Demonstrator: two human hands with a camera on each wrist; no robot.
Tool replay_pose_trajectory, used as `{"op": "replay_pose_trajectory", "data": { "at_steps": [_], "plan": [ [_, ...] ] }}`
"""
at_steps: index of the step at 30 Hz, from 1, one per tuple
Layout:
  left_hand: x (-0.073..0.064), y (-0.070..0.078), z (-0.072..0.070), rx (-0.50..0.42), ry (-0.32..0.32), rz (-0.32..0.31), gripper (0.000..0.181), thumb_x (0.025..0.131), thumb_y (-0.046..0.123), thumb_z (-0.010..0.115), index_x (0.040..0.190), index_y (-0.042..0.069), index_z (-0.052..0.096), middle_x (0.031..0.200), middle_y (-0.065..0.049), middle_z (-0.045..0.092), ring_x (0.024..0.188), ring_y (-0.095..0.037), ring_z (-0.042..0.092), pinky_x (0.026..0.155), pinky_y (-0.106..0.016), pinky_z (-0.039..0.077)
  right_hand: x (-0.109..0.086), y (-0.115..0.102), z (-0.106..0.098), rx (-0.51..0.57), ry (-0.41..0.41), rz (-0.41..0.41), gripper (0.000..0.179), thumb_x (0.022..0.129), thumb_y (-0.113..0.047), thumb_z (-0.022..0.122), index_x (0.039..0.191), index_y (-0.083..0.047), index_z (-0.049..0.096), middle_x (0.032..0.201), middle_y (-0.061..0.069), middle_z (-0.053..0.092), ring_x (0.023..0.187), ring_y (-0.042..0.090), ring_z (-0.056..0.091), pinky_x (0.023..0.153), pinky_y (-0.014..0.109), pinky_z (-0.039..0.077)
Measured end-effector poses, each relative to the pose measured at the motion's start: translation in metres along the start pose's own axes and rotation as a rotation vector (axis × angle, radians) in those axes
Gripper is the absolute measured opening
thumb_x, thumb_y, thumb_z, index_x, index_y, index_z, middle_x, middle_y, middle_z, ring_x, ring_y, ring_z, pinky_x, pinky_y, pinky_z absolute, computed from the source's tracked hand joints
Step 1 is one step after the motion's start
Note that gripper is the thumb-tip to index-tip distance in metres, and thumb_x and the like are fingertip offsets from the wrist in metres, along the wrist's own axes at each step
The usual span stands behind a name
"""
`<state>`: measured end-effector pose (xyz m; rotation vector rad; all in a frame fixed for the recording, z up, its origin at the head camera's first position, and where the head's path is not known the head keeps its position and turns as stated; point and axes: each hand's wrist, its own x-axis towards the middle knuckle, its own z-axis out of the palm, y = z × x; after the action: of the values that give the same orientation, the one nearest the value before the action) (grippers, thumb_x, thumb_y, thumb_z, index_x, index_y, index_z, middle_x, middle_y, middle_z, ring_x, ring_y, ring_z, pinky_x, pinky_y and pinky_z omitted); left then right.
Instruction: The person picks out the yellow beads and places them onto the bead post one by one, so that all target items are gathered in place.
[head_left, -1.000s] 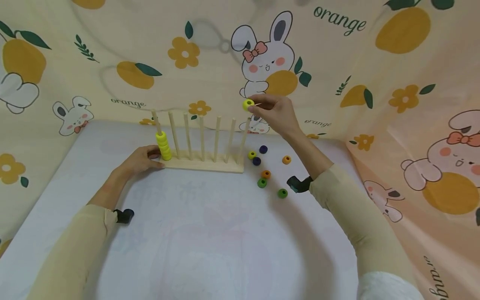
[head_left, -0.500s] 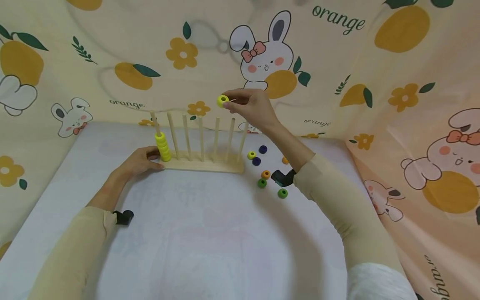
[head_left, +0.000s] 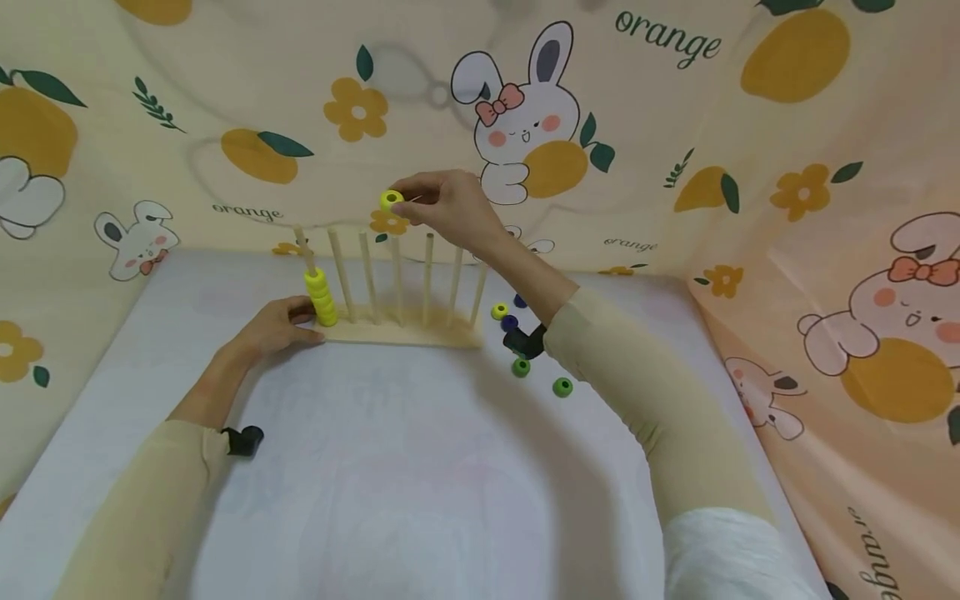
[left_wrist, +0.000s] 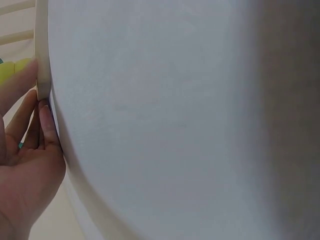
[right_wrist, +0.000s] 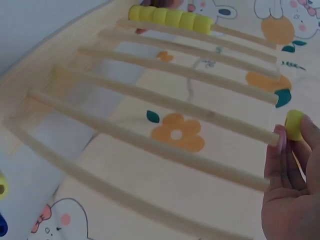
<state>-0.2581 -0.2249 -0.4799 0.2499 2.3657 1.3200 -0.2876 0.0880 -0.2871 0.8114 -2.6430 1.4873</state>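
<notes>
A wooden peg rack (head_left: pixel 397 335) stands on the table, its upright pegs set in a row along a flat base. Several yellow beads (head_left: pixel 321 298) are stacked on its leftmost peg. My left hand (head_left: pixel 276 327) grips the left end of the base, with thumb and fingers at its edge in the left wrist view. High over the middle pegs, my right hand (head_left: pixel 453 208) pinches a yellow bead (head_left: pixel 391 201) between thumb and fingertips. In the right wrist view that bead (right_wrist: pixel 294 125) is beyond the peg tips, apart from them.
Right of the rack lie loose beads: a yellow bead (head_left: pixel 500 311), a dark blue bead (head_left: pixel 509 323) and green beads (head_left: pixel 562 387). My right sleeve (head_left: pixel 630 375) passes over this side and hides others. A printed cloth (head_left: pixel 300 100) rises behind the table.
My right hand has carried the yellow bead leftward, from beyond the rack's right end to above its middle pegs. My left hand keeps its hold on the base.
</notes>
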Motion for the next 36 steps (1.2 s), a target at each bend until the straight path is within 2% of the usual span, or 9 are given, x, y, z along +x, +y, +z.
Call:
{"op": "replay_pose_trajectory", "data": {
  "at_steps": [8,15,23,29,36],
  "plan": [
    [-0.001,-0.005,0.0,0.0,0.001,0.023,0.084,0.086,0.011,0.077,0.15,-0.011,0.028,0.153,-0.031,0.034,0.139,-0.044,0.036,0.118,-0.053,0.028,0.014,-0.009,0.018,-0.018,-0.045,0.009,0.031,0.09,-0.025,0.075,0.117,-0.011,0.074,0.103,-0.001,0.074,0.089,0.01,0.07,0.079,0.02,0.057],
    [-0.006,-0.009,-0.001,0.005,-0.008,0.03,0.085,0.087,0.012,0.077,0.15,-0.012,0.026,0.153,-0.031,0.033,0.139,-0.045,0.036,0.118,-0.054,0.027,0.023,-0.019,0.039,0.051,-0.088,0.05,0.03,0.09,-0.024,0.075,0.117,-0.011,0.074,0.102,-0.002,0.073,0.084,0.007,0.071,0.076,0.023,0.059],
    [-0.002,-0.001,-0.001,-0.012,-0.01,0.043,0.084,0.087,0.009,0.076,0.15,-0.012,0.026,0.153,-0.032,0.032,0.139,-0.045,0.035,0.118,-0.052,0.029,0.035,-0.024,0.05,-0.021,-0.124,0.065,0.031,0.091,-0.029,0.074,0.118,-0.015,0.073,0.1,-0.007,0.074,0.083,0.004,0.069,0.074,0.021,0.058],
    [-0.001,-0.001,0.0,-0.016,-0.002,0.019,0.083,0.087,0.008,0.076,0.151,-0.011,0.026,0.154,-0.031,0.032,0.14,-0.045,0.035,0.118,-0.052,0.028,0.039,-0.028,0.058,-0.004,-0.165,0.064,0.031,0.092,-0.028,0.073,0.12,-0.017,0.073,0.101,-0.008,0.074,0.084,0.008,0.068,0.074,0.022,0.057],
    [-0.001,0.0,0.0,-0.006,0.003,0.025,0.081,0.088,0.007,0.075,0.15,-0.012,0.027,0.153,-0.031,0.033,0.139,-0.045,0.036,0.118,-0.052,0.028,0.044,-0.033,0.068,0.014,-0.229,0.064,0.033,0.092,-0.025,0.072,0.123,-0.012,0.071,0.105,-0.004,0.074,0.09,0.003,0.069,0.08,0.015,0.055]
  ]
}}
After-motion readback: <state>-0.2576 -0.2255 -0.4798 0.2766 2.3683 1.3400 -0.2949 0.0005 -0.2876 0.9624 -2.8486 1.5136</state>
